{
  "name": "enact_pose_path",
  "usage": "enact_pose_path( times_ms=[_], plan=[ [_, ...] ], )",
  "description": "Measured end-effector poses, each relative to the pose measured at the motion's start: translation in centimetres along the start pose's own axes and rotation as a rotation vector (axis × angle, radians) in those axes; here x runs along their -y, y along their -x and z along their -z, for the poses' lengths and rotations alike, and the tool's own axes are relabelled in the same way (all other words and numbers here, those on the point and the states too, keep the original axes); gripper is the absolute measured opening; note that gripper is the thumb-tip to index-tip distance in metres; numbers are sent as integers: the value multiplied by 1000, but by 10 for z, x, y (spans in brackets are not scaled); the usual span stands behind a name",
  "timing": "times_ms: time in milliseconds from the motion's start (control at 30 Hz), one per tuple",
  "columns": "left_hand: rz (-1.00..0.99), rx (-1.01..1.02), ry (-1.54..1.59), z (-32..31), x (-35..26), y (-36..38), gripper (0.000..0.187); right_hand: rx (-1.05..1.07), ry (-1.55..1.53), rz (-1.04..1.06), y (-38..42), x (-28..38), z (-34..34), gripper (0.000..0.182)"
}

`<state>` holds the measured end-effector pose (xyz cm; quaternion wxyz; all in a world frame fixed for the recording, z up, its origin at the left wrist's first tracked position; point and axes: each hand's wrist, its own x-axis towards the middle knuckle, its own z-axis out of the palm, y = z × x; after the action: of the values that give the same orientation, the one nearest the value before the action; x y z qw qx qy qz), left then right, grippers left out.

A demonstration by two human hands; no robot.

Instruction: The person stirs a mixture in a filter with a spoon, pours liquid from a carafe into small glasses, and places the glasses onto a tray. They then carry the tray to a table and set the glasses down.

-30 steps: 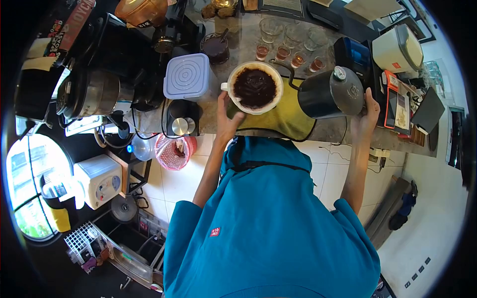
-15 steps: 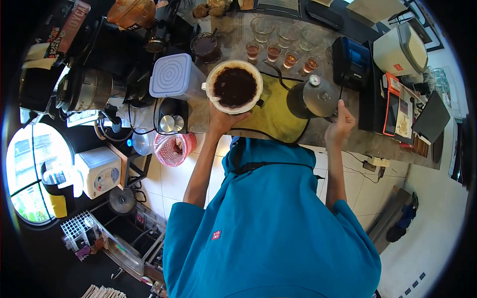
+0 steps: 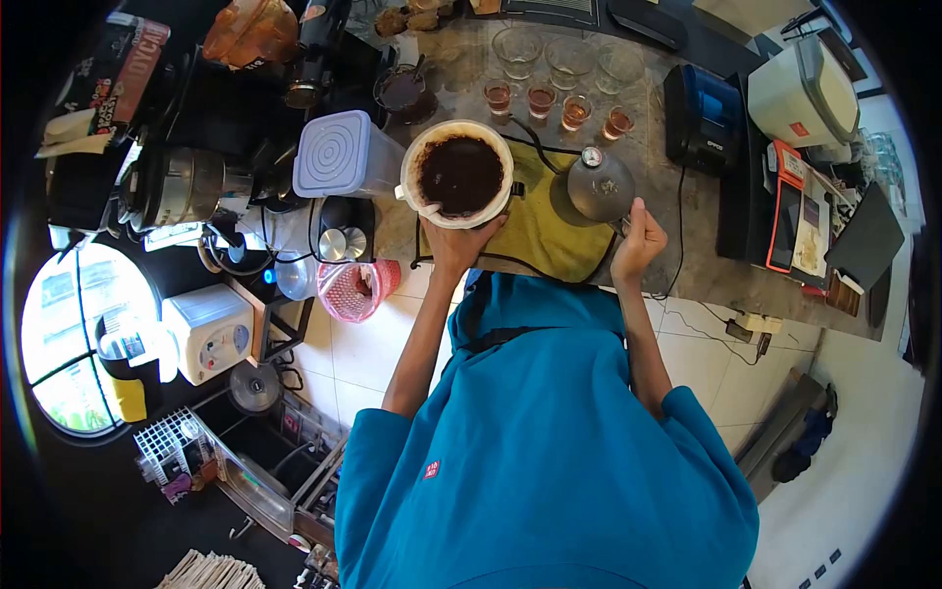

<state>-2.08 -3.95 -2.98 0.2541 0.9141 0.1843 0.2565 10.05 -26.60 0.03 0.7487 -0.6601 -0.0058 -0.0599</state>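
A white dripper (image 3: 458,175) lined with a filter and dark wet coffee grounds is held over the yellow cloth (image 3: 549,228). My left hand (image 3: 461,242) grips it from below at its near side, the fingers partly hidden underneath. My right hand (image 3: 638,245) is closed on the handle of the dark gooseneck kettle (image 3: 601,187), whose round thermometer (image 3: 592,156) faces up. The kettle's thin spout points away from me over the cloth. Beyond it stand small glasses of reddish-brown liquid (image 3: 541,100), and behind them several larger clear glasses (image 3: 569,61).
Left of the dripper are a lidded plastic container (image 3: 336,155) and a glass of dark coffee (image 3: 402,90). A black printer (image 3: 703,120) and a white bin (image 3: 800,96) stand at the right. A pink basket (image 3: 355,293) is below the counter's edge.
My right hand and the kettle have moved left, closer to the dripper. The dripper stays in my left hand, slightly shifted left. The whole view has shifted slightly.
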Motion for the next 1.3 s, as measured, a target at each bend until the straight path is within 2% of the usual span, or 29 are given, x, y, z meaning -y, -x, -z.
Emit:
enact_pose_path(
  times_ms=[167, 300, 367, 400, 433, 500, 533, 567, 633, 700, 733, 800, 833, 900, 967, 1000, 1033, 1100, 1133, 1300],
  plan=[
    [55, 76, 179, -4, 14, 2, 49, -18, 102, 34, 3, 2, -1, 40],
    [2, 105, 204, 5, 9, -3, 50, -80, 125, 29, 1, 1, 0, 39],
    [54, 129, 162, 11, 11, -1, 52, 3, 155, 30, 5, 2, 7, 35],
    [-33, 146, 91, 9, 19, 2, 61, 10, 143, 5, 12, 10, 9, 26],
    [-61, 169, 111, 13, 19, 1, 61, -30, 153, 10, 18, 13, 10, 26],
    [5, 152, 135, 21, 16, 6, 75, -253, 271, 238, 32, 16, 17, 20],
    [21, 159, 22, 19, 23, 15, 89, -301, 300, 196, 46, 26, 24, 19],
    [-5, 183, 39, 18, 30, 24, 89, -337, 312, 197, 61, 29, 31, 19],
    [-67, 121, -136, 21, 35, 38, 95, -455, 339, 195, 90, 29, 51, 17],
    [-153, 109, -87, 27, 40, 48, 96, -518, 385, 185, 123, 19, 69, 15],
    [-120, 207, 88, 42, 25, 43, 95, -557, 402, 141, 137, 24, 73, 14],
    [-26, 233, 268, 65, -9, 56, 86, -619, 383, 120, 155, 35, 78, 13],
    [-55, 287, 228, 74, -17, 61, 76, -630, 356, 131, 161, 37, 81, 12],
    [64, 446, 370, 78, -28, 78, 60, -705, 274, 124, 171, 39, 91, 11],
    [-49, 650, 537, 76, -60, 80, 44, -741, 180, 89, 180, 39, 107, 10],
    [-95, 690, 623, 72, -82, 84, 32, -756, 164, 107, 184, 42, 116, 9],
    [-169, 764, 662, 67, -105, 84, 28, -772, 158, 130, 187, 51, 128, 9],
    [-219, 872, 907, 45, -157, 90, 24, -828, 71, 109, 195, 61, 155, 7],
    [-300, 890, 931, 32, -182, 95, 22, -864, 23, 116, 199, 69, 168, 7],
    [-324, 1001, 1310, -35, -331, 149, 30, -923, -51, 147, 225, 110, 263, 7]
  ],
)
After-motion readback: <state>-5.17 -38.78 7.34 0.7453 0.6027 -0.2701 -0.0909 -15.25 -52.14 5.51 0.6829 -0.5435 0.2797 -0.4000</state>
